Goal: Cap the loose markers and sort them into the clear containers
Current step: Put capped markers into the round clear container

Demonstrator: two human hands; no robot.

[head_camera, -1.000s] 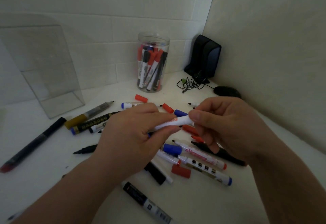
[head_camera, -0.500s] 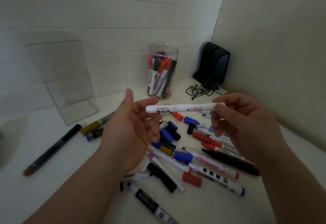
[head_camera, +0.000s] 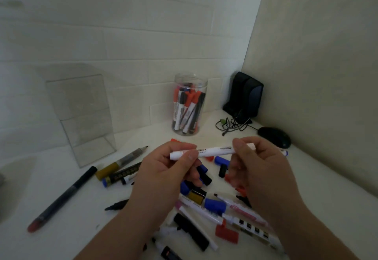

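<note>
White marker (head_camera: 214, 150) held level over the pile, at 6 o'clock of the clear jar (head_camera: 190, 104). Left hand (head_camera: 169, 169) pinching its left end, right hand (head_camera: 259, 169) curled round the right end. Tip end buried in the right hand, so capped or bare: cannot tell.

Risks: inked fingers if the tip is bare; wrong-colour pick, e.g. the blue cap (head_camera: 222, 160) at 5 o'clock of the marker; wrist knocking loose markers along the surface (head_camera: 81, 218).

Versus 0.5 s ago: left hand then open beside the marker, now gripping.
</note>
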